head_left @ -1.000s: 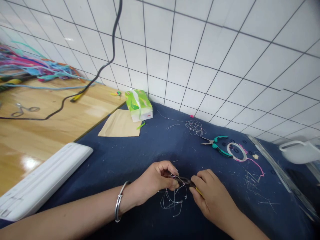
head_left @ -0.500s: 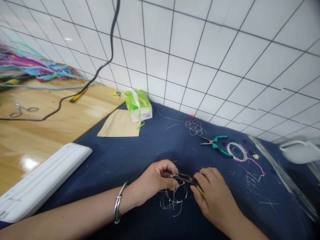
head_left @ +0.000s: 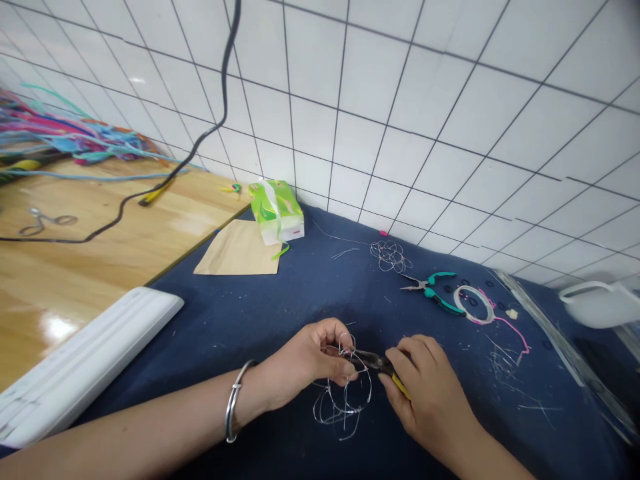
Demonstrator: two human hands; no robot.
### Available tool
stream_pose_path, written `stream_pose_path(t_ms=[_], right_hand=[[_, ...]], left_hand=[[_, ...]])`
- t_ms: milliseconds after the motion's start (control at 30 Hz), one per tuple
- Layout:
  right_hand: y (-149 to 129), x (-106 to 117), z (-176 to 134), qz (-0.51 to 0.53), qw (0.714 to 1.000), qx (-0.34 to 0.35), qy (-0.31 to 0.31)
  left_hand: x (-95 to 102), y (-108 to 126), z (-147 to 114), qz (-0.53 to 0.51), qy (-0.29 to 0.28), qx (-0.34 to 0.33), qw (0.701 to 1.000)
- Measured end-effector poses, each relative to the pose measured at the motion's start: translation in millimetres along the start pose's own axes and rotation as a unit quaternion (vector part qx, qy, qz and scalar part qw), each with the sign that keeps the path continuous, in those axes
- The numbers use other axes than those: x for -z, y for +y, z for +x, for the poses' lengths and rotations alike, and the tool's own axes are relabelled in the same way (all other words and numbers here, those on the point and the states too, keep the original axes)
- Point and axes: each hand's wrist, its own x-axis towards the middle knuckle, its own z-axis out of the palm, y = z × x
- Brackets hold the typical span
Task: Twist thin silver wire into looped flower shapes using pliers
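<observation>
Between thumb and fingers, my left hand [head_left: 320,353] pinches a piece of looped silver wire [head_left: 343,407], whose thin rings hang below the fingertips. My right hand [head_left: 427,387] is wrapped around the yellow handle of a pair of pliers [head_left: 373,362]. The dark jaws reach left to the wire beside my left fingertips; whether they grip it is too small to tell. Farther back lies a flower-shaped wire piece [head_left: 390,256] with several loops. Near it, a second pair of pliers with teal handles [head_left: 434,292] rests with its handles spread.
A white ring [head_left: 474,305] with pink cord and wire scraps [head_left: 505,363] lie on the right. Behind are a green tissue pack [head_left: 277,210] and brown paper [head_left: 237,250]. A white device [head_left: 95,360] stands at left; scissors [head_left: 47,221] lie on the wooden table [head_left: 190,220].
The looped wire has swung slightly left and turned, so its rings face more openly. Both hands keep nearly the same places, with the pliers' jaws still at the wire.
</observation>
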Motion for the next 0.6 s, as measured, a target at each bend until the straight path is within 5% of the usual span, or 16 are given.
stream_pose_path(t_ms=[600], right_hand=[[-2.5, 2.2, -0.6, -0.001, 0.997, -0.030, -0.068]], left_hand=[[-6.8, 2.3, 0.1, 0.042, 0.030, -0.012, 0.999]])
